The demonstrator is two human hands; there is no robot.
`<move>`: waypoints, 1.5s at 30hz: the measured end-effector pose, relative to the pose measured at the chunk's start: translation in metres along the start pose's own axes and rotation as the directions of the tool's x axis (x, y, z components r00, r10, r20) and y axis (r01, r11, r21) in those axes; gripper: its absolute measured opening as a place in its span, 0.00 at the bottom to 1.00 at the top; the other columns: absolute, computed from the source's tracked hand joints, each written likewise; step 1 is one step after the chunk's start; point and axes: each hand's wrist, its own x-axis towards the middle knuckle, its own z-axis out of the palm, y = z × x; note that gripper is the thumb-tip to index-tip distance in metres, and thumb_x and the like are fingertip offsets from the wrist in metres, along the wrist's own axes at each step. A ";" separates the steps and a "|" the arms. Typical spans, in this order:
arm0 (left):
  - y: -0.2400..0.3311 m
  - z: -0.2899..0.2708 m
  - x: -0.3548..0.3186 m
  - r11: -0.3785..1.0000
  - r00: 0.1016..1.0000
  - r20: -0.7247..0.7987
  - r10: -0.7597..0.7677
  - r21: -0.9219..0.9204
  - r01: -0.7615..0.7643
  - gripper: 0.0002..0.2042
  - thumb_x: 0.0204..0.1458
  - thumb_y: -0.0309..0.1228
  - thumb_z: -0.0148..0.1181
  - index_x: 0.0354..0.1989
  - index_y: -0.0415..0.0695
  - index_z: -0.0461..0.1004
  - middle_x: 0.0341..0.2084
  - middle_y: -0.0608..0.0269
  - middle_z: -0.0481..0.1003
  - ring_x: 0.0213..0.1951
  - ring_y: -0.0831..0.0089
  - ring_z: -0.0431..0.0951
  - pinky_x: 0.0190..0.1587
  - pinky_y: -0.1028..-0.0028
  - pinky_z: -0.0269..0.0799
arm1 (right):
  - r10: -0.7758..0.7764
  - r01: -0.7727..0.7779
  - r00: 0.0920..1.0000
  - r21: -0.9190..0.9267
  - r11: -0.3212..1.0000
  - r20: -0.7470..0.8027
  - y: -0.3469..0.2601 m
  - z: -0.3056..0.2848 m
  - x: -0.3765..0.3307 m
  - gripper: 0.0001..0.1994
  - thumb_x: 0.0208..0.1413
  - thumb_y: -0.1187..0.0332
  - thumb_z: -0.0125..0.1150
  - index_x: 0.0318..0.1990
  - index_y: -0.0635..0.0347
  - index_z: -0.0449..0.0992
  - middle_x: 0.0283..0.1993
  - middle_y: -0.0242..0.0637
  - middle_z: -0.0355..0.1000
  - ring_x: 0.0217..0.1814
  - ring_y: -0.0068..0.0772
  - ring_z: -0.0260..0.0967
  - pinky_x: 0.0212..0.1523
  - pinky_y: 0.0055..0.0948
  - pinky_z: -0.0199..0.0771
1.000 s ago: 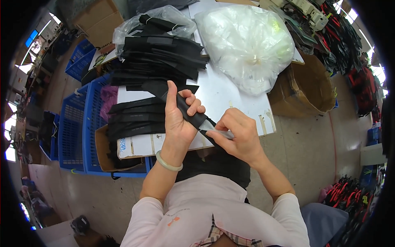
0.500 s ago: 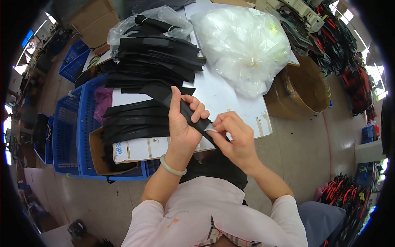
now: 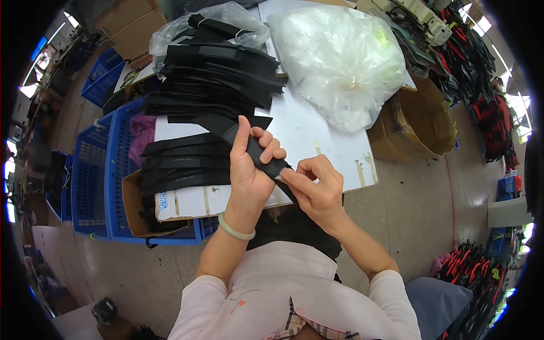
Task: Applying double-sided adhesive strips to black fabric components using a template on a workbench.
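A flat black fabric strip (image 3: 220, 127) runs slantwise across the palm of my left hand (image 3: 249, 164). The left fingers are curled round it, with the thumb pointing up along its side. At the strip's lower end, the thumb and forefinger of my right hand (image 3: 318, 187) are pinched together against the edge. A sliver of a small white piece (image 3: 277, 177) shows by those fingertips; most of it is hidden. Below my hands the strip's dark tail hangs over the table's front edge. Just left of my left hand, several similar black strips (image 3: 184, 161) lie in a row.
A thick pile of black strips (image 3: 212, 73) covers the back left of the white tabletop (image 3: 309, 133). Behind the right hand sits a bulging clear plastic bag (image 3: 340, 62). Blue crates (image 3: 90, 175) and a cardboard box (image 3: 131, 207) stand left; an open carton (image 3: 422, 122) stands right.
My right fingers have moved slightly up and left onto the strip's end. The white piece, plainly visible before, is now mostly covered. My left hand keeps its hold.
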 end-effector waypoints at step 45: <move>0.010 -0.015 0.000 0.992 0.979 0.158 0.130 -0.024 -0.128 0.23 0.57 0.53 0.54 0.22 0.44 0.71 0.16 0.69 0.62 0.13 0.78 0.58 0.22 0.76 0.61 | 0.345 -0.306 0.934 0.299 0.904 -0.089 -0.016 0.023 0.004 0.05 0.42 0.78 0.64 0.27 0.63 0.73 0.51 0.42 0.73 0.51 0.37 0.68 0.53 0.34 0.67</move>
